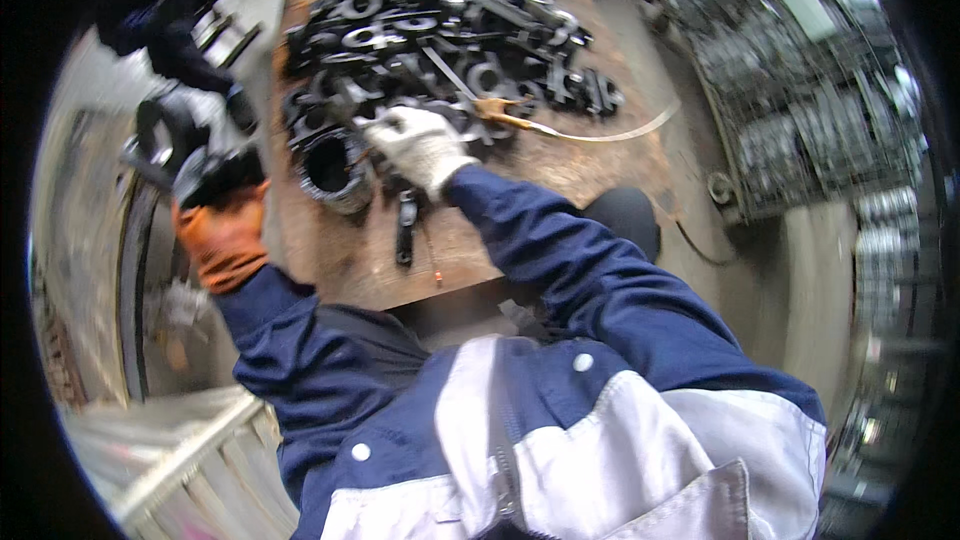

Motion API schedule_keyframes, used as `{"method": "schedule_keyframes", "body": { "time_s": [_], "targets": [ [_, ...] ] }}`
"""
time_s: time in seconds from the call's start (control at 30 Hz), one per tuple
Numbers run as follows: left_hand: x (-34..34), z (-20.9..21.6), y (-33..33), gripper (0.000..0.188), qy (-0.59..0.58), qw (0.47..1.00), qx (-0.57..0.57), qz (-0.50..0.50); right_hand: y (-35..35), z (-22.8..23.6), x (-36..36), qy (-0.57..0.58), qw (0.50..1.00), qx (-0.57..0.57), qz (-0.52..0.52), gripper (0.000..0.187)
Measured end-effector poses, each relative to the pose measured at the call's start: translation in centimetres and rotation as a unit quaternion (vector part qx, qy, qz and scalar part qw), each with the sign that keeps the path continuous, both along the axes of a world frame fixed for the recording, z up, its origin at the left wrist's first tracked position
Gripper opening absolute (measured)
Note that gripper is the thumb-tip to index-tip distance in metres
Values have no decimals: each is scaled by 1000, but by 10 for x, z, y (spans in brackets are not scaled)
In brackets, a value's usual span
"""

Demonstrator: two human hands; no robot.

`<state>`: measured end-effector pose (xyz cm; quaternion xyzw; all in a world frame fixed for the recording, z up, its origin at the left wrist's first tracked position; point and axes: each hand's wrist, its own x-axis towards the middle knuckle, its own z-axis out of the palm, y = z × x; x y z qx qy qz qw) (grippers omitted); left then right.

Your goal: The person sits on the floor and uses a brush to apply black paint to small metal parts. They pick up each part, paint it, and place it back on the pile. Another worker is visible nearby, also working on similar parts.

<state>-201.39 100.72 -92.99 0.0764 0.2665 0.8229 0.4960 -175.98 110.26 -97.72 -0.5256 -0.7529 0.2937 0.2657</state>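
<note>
My left hand [222,225], in an orange glove with dark fingers, is off the table's left edge. Its fingers are blurred against a dark shape, with a shiny ring-shaped metal part [158,132] beside them; I cannot tell whether it holds that part. My right hand [420,147], in a white knit glove, reaches over the table with its fingers curled; what they may hold is hidden. Just left of it stands a round container [338,175] with a dark inside. Beyond lies a heap of dark metal parts [440,25], some with ring ends. A black-handled tool [405,230] lies nearer me.
The brown worktable [590,165] carries a tan-handled tool [497,112] with a pale hose [620,136]. A thin rod with an orange tip [437,275] lies near its front edge. Stacked metal parts in a crate [800,90] stand right. A person in dark clothing [185,15] is at upper left.
</note>
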Motion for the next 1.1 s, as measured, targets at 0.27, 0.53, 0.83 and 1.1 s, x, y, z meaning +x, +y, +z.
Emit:
{"method": "schedule_keyframes", "body": {
  "time_s": [0.27, 0.53, 0.83, 1.1],
  "targets": [
    [3, 6, 0, 15, -3, 998, 5, -56, -21, -10, 0, 66, 997, -38, -5, 32],
    [10, -16, 2, 33, 164, 986, 25, 30, 0, -1, 1, 22, 997, 76, 20, 30],
    [27, 8, -1, 20, -76, 992, 91, -51, 33, 7, -26, 56, 990, -81, 100, 35],
    [31, 11, -8, 22, -33, 998, 42, -15, 41, -16, -70, -117, 983, -59, 131, 48]
  ]
}}
